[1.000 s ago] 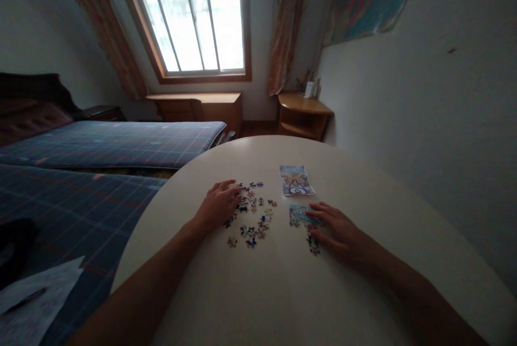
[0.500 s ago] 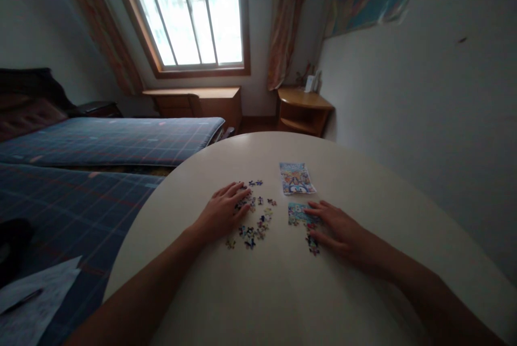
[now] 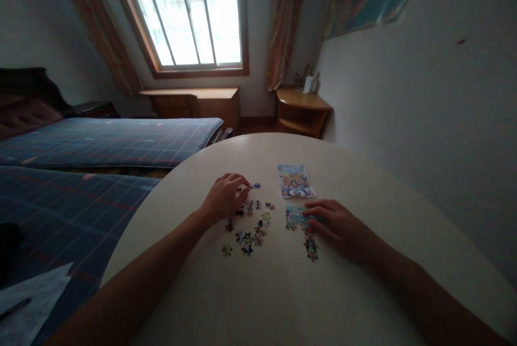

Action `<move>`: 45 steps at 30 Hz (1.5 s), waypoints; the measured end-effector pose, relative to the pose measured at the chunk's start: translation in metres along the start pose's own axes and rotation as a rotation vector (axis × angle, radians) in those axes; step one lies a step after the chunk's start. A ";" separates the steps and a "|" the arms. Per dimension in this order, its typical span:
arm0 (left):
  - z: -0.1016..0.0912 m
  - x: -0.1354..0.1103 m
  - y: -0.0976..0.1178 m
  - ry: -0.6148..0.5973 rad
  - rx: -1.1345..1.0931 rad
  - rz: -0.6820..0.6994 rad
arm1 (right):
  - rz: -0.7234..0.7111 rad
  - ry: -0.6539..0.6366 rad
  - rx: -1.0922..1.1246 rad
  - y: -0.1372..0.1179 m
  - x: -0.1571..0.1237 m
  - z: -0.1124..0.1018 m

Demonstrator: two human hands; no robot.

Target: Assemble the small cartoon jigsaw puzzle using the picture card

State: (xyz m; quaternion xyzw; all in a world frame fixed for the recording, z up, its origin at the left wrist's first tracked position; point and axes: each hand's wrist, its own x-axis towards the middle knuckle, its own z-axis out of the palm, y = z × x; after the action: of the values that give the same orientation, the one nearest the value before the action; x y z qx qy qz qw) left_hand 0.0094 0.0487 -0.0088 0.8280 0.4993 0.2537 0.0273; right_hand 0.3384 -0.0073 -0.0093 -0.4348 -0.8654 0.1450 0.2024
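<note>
My left hand [image 3: 226,195] is at the upper edge of the loose jigsaw pieces [image 3: 247,237]. Its thumb and fingertips close on a small puzzle piece [image 3: 241,188], mostly hidden by the fingers. My right hand [image 3: 335,221] lies with fingers stretched over a partly joined puzzle [image 3: 294,215], touching its right side and covering part of it. A strip of joined pieces [image 3: 311,249] extends down from that section toward me. Just beyond the puzzle lies a colourful picture sheet [image 3: 295,180] with a cartoon face near its lower edge.
Everything lies on a pale round-edged table [image 3: 266,303]. Left of it is a bed with a blue checked cover [image 3: 100,200], bearing paper [image 3: 36,297] and a pen [image 3: 15,307]. A wall [image 3: 436,136] runs along the right. A corner shelf [image 3: 302,99] stands beyond.
My left hand has gone from lying spread over the loose pieces to pinching one at their upper edge. My right hand's fingers have drawn slightly closer together, uncovering more of the lower strip.
</note>
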 end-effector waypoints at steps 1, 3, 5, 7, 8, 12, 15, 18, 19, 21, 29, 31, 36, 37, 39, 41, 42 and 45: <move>0.001 0.006 -0.003 -0.013 -0.020 -0.028 | -0.008 0.003 0.001 0.002 -0.001 0.001; 0.006 0.014 -0.009 -0.001 -0.040 -0.082 | -0.013 0.006 0.003 0.002 -0.003 0.002; 0.010 0.015 -0.011 0.015 -0.035 -0.098 | -0.009 0.007 0.003 0.000 -0.003 0.001; 0.011 0.010 -0.009 0.036 -0.044 -0.078 | -0.006 0.002 0.000 -0.002 -0.003 -0.001; 0.011 0.006 -0.007 0.044 -0.059 -0.056 | -0.006 -0.001 -0.001 -0.003 -0.003 -0.001; 0.003 -0.010 0.008 -0.038 -0.089 0.066 | -0.007 -0.015 0.000 -0.003 -0.004 -0.001; -0.002 -0.016 0.016 -0.123 -0.068 0.097 | -0.008 -0.011 0.005 -0.002 -0.006 0.000; -0.002 -0.017 0.018 -0.158 -0.093 0.101 | -0.005 -0.011 -0.002 -0.004 -0.008 0.000; -0.001 -0.016 0.017 -0.163 -0.105 0.096 | -0.002 -0.015 -0.007 -0.005 -0.009 0.001; 0.001 -0.015 0.016 -0.167 -0.128 0.075 | 0.008 -0.029 -0.023 -0.008 -0.011 0.002; 0.003 -0.016 0.024 -0.160 -0.145 0.049 | 0.016 -0.013 -0.150 -0.012 -0.014 0.010; 0.005 -0.015 0.026 -0.133 -0.126 0.035 | 0.016 -0.003 -0.164 -0.012 -0.014 0.010; 0.009 -0.013 0.030 -0.061 -0.055 -0.034 | 0.031 0.038 -0.157 -0.011 -0.014 0.011; 0.008 -0.014 0.033 -0.051 -0.054 -0.028 | 0.032 0.046 -0.153 -0.011 -0.014 0.011; 0.007 -0.017 0.039 -0.057 -0.053 0.022 | 0.028 0.055 -0.145 -0.011 -0.013 0.011; 0.007 -0.022 0.044 -0.107 -0.034 0.086 | 0.024 0.057 -0.144 -0.011 -0.012 0.011; 0.008 -0.024 0.046 -0.143 -0.019 0.105 | 0.021 0.054 -0.145 -0.012 -0.011 0.010; 0.014 -0.027 0.045 -0.221 0.016 0.095 | 0.018 0.039 -0.152 -0.012 -0.010 0.010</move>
State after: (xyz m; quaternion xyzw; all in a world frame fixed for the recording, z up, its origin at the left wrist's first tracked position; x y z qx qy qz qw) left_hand 0.0420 0.0067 -0.0183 0.8737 0.4556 0.1581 0.0637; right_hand 0.3305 -0.0229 -0.0148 -0.4593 -0.8659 0.0719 0.1844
